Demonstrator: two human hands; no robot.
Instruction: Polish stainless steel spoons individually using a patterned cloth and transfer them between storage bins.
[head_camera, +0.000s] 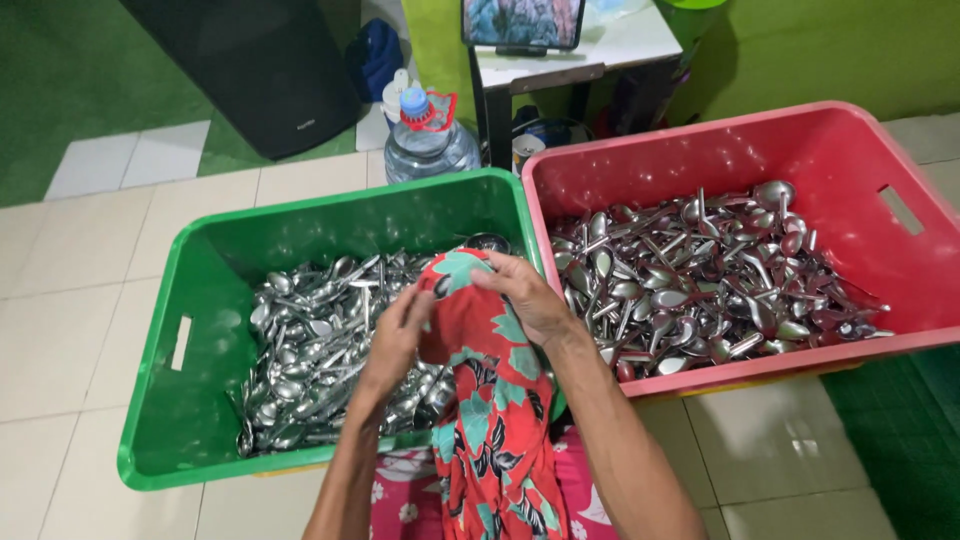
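Tiled floor, green crate (200, 290) of spoons (310, 350), both hands' fingers (415, 305) clamped on red floral cloth (495, 400)

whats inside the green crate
The green crate holds a heap of metal spoons. The red floral cloth and both hands cover some; its bottom is hidden.

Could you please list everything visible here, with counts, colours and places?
Green crate: one, left, on the tiled floor.
Red crate: one, right.
Spoons: many, silver, filling both crates.
Cloth: one, red floral, over the green crate's near rim.
Water bottle: one, clear, behind the crates.
Phone: one, on a white table at the back.
Left hand: gripping the cloth.
Right hand: gripping the cloth top.
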